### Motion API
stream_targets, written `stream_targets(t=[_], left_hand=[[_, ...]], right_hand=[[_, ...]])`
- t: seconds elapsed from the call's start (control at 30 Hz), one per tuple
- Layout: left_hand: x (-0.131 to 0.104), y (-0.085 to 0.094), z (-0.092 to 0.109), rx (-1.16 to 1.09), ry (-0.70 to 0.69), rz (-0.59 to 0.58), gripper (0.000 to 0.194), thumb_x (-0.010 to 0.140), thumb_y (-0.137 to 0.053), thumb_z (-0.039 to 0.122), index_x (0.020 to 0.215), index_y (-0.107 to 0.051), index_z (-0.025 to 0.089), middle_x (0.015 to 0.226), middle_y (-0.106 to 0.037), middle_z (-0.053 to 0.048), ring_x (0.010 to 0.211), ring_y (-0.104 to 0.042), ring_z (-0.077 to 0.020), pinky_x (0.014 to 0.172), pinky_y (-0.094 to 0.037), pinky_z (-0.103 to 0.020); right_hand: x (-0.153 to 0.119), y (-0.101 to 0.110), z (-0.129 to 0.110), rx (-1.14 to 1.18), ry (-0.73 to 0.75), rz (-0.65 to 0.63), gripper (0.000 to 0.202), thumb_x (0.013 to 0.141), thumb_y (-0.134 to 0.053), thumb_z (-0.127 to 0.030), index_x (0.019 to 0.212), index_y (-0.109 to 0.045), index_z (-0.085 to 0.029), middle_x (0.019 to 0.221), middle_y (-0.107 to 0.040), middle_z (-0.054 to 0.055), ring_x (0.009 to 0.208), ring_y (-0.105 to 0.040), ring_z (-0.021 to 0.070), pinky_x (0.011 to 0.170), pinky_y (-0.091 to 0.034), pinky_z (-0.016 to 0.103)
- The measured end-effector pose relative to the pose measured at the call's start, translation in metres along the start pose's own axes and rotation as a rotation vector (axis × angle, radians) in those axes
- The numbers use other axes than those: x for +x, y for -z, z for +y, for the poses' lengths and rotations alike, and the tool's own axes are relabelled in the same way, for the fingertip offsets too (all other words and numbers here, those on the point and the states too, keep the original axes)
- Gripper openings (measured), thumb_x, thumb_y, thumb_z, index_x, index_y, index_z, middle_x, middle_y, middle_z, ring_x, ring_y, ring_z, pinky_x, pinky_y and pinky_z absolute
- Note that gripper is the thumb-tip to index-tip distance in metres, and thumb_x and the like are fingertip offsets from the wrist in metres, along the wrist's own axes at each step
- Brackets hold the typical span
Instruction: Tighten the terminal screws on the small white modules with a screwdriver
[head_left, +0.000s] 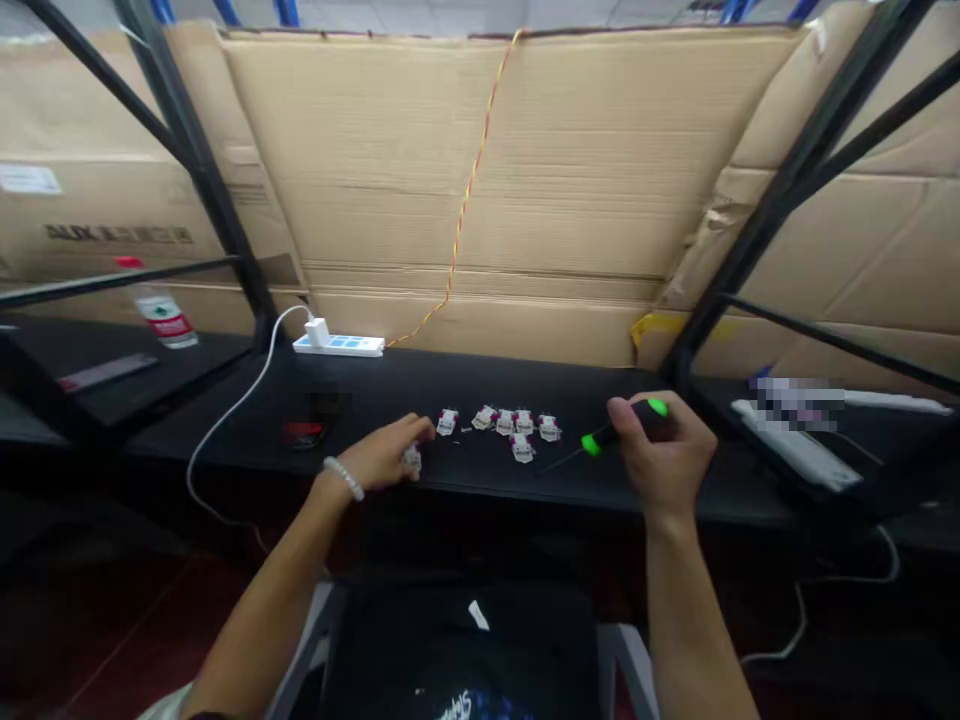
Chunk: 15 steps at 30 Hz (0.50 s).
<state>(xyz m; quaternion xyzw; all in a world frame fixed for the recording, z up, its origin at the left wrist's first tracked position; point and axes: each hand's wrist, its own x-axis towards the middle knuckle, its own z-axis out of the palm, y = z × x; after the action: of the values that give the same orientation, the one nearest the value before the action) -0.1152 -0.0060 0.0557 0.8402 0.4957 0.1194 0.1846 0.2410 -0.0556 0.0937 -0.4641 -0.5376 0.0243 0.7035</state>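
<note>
My right hand (667, 450) is closed round the black and green handle of a screwdriver (592, 443), whose thin shaft points left and down over the black table. My left hand (390, 452), with a beaded bracelet on the wrist, is closed on a small white part (412, 459) near the table's front edge. Fingers cover much of that part. Between both hands lie several small white parts with pink-red bits, among them a single one (448, 422) by my left fingertips and another (522, 448) nearer to me. Tiny loose pieces (466, 430) lie beside them.
A white power strip (349, 346) with a plugged-in charger (317, 331) stands at the back left; its white cable (225, 418) hangs over the front edge. A dark phone-like object (307, 432) lies left. Cardboard (510, 180) and black metal posts (787, 190) bound the table.
</note>
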Motion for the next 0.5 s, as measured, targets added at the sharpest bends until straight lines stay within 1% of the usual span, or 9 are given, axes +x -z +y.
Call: stream_targets(t=[0.07,0.17,0.27,0.33,0.37,0.43,0.5], left_hand=[[0.010,0.002,-0.019,-0.027,0.014,0.078,0.042,0.075,-0.072,0.020,0.115,-0.062,0.023,0.123,-0.065,-0.008,0.114,-0.066,-0.0284,0.108,-0.051,-0.044],[0.025,-0.001,-0.043,-0.088,-0.014,0.180,0.040,0.082,-0.069,0.027,0.121,-0.062,0.021,0.129,-0.063,-0.011,0.119,-0.065,-0.0299,0.109,-0.052,-0.046],[0.033,-0.006,-0.054,-0.109,-0.069,0.240,0.039,0.086,-0.065,0.030,0.124,-0.063,0.020,0.130,-0.065,-0.012,0.120,-0.066,-0.0303,0.111,-0.052,-0.047],[0.035,-0.009,-0.054,-0.088,-0.100,0.245,0.040,0.089,-0.064,0.029,0.128,-0.063,0.021,0.133,-0.067,-0.013,0.124,-0.065,-0.0305,0.115,-0.050,-0.049],[0.035,-0.011,-0.051,-0.067,-0.112,0.238,0.041,0.090,-0.063,0.028,0.131,-0.063,0.022,0.137,-0.067,-0.013,0.129,-0.064,-0.0308,0.118,-0.046,-0.051],[0.036,-0.015,-0.043,-0.013,-0.134,0.208,0.043,0.094,-0.060,0.026,0.138,-0.061,0.025,0.148,-0.064,-0.012,0.142,-0.056,-0.0308,0.127,-0.033,-0.058],[0.038,-0.022,-0.032,0.051,-0.156,0.182,0.045,0.100,-0.053,0.025,0.145,-0.057,0.029,0.157,-0.058,-0.009,0.153,-0.046,-0.0292,0.131,-0.015,-0.065]], right_hand=[[0.001,0.001,0.003,0.017,-0.009,0.001,0.037,0.079,-0.085,-0.049,0.070,-0.064,-0.019,0.059,-0.054,-0.005,0.049,-0.047,0.0096,0.047,-0.037,0.023],[0.002,0.001,0.005,0.023,0.002,-0.010,0.036,0.080,-0.084,-0.047,0.069,-0.064,-0.020,0.060,-0.055,-0.005,0.049,-0.047,0.0096,0.047,-0.038,0.023],[0.001,-0.001,0.005,0.009,0.013,-0.029,0.035,0.080,-0.084,-0.047,0.070,-0.065,-0.020,0.060,-0.055,-0.005,0.050,-0.047,0.0098,0.048,-0.038,0.023],[0.000,-0.002,0.005,0.011,0.018,-0.029,0.035,0.081,-0.084,-0.047,0.070,-0.065,-0.020,0.061,-0.056,-0.005,0.051,-0.049,0.0102,0.049,-0.039,0.023],[0.000,-0.002,0.006,0.013,0.019,-0.030,0.035,0.081,-0.084,-0.048,0.071,-0.066,-0.019,0.061,-0.056,-0.005,0.051,-0.050,0.0103,0.049,-0.039,0.023],[-0.002,-0.003,0.006,0.018,0.017,-0.028,0.036,0.081,-0.084,-0.049,0.071,-0.066,-0.019,0.061,-0.056,-0.005,0.051,-0.049,0.0101,0.048,-0.039,0.023],[-0.004,-0.005,0.005,0.018,0.023,-0.028,0.037,0.081,-0.084,-0.050,0.071,-0.065,-0.020,0.060,-0.056,-0.005,0.049,-0.048,0.0098,0.047,-0.038,0.023]])
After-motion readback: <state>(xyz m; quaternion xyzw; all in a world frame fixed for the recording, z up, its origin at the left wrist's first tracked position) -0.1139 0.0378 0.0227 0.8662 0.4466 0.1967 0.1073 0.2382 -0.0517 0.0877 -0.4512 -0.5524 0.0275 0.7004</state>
